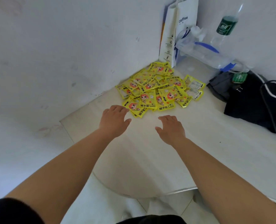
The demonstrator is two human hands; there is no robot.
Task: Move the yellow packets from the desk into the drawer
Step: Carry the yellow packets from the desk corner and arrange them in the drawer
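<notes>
A heap of several yellow packets (158, 88) with a red cartoon figure lies on the white desk (198, 143), pushed into the corner by the wall. My left hand (113, 121) hovers palm down at the heap's near left edge, its fingertips just over the closest packet. My right hand (171, 128) is palm down a little short of the heap. Both hands hold nothing and their fingers are spread. No drawer is in view.
A white paper bag (177, 31) marked "coffee" stands in the corner behind the packets. Clear plastic bags and a water bottle (226, 26) lie to its right. A black bag (253, 101) with a cable sits at the right. The desk's front edge curves below my arms.
</notes>
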